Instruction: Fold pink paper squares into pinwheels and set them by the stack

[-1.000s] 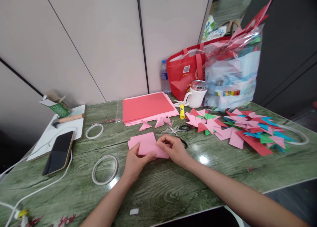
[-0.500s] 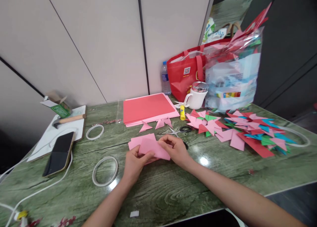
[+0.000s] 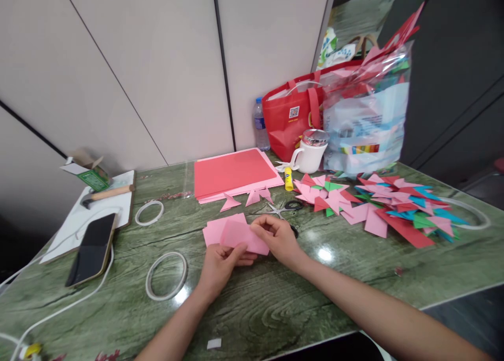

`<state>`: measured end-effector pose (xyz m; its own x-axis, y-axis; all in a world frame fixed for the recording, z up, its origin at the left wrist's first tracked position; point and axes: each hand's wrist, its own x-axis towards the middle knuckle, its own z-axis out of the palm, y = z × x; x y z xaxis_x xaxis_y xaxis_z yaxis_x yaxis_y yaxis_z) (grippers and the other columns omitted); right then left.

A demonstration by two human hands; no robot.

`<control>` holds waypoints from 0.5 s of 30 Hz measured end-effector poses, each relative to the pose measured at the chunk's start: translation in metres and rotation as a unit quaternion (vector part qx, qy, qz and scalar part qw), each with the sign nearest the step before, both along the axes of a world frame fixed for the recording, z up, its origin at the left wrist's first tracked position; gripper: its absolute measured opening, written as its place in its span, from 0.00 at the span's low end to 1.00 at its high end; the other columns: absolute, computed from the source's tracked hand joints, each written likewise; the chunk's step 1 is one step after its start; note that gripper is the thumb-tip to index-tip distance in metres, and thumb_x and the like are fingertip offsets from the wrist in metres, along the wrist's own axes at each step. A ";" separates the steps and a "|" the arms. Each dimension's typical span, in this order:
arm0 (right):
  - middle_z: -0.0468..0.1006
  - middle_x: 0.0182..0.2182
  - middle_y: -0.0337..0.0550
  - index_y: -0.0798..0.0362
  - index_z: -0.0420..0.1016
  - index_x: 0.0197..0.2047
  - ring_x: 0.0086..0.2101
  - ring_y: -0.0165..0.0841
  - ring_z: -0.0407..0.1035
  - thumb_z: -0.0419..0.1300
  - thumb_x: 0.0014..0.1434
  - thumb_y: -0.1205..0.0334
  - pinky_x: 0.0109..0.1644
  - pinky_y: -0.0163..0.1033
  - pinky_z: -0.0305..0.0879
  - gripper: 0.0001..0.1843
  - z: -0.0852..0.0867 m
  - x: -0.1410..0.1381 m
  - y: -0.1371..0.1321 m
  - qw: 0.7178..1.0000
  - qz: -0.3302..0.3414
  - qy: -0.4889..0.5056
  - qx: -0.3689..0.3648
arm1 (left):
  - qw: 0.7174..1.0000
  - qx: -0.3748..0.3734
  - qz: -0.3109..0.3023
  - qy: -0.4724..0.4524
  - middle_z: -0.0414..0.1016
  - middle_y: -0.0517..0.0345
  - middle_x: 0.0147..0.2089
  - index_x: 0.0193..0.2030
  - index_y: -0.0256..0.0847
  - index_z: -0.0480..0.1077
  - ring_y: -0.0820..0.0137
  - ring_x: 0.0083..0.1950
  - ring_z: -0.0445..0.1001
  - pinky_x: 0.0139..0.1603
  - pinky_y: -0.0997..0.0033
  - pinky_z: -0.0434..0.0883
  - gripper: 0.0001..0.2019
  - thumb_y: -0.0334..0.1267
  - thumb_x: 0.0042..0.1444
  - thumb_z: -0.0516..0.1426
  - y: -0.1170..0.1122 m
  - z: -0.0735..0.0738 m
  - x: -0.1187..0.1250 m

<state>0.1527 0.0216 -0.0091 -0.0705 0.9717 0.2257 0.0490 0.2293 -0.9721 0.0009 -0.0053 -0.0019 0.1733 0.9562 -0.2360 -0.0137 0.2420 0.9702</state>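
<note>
Fingers (image 3: 239,251) of left hand (image 3: 216,270) and right hand (image 3: 282,243) pinch pink paper (image 3: 237,234); clear bag (image 3: 366,122) holds coloured pieces (image 3: 356,91).

You faced a wall of pale grey panels (image 3: 157,61), split by a dark, nearly upright seam (image 3: 223,61) and a thinner slanting line (image 3: 112,73). On your right, dark grey panelling (image 3: 452,93) rose beyond the table (image 3: 271,303), whose glossy top showed green wood grain and a pale front edge. You had two white glints of light (image 3: 325,254) on that surface, and dark grey flooring (image 3: 472,311) at lower right.
</note>
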 end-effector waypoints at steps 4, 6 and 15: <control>0.72 0.24 0.40 0.54 0.70 0.26 0.27 0.30 0.65 0.58 0.53 0.56 0.31 0.34 0.64 0.11 -0.001 0.003 0.001 1.000 0.004 0.000 0.004 | 0.999 0.013 0.032 -0.010 0.80 0.47 0.27 0.25 0.33 0.77 0.60 0.28 0.78 0.33 0.64 0.76 0.14 0.45 0.40 0.64 0.001 0.002 -0.002; 0.72 0.24 0.40 0.54 0.69 0.26 0.27 0.30 0.65 0.58 0.52 0.57 0.32 0.34 0.63 0.10 -0.001 0.004 0.002 1.000 0.008 0.002 0.005 | 0.998 0.022 0.053 -0.007 0.80 0.49 0.27 0.27 0.33 0.77 0.61 0.28 0.78 0.32 0.65 0.75 0.13 0.44 0.40 0.64 0.002 0.003 -0.004; 0.71 0.24 0.39 0.53 0.69 0.25 0.27 0.30 0.65 0.58 0.52 0.56 0.32 0.35 0.64 0.10 -0.001 0.005 0.005 1.000 0.023 -0.005 0.016 | 0.996 0.038 0.072 -0.023 0.78 0.58 0.25 0.26 0.35 0.75 0.63 0.28 0.77 0.34 0.65 0.75 0.11 0.39 0.37 0.66 0.003 0.009 -0.007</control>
<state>0.1581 0.0263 -0.0104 -0.1164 0.9596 0.2561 0.0468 0.2628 -0.9637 -0.0056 -0.0026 0.0074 0.0411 0.9867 -0.1571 -0.0873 0.1602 0.9832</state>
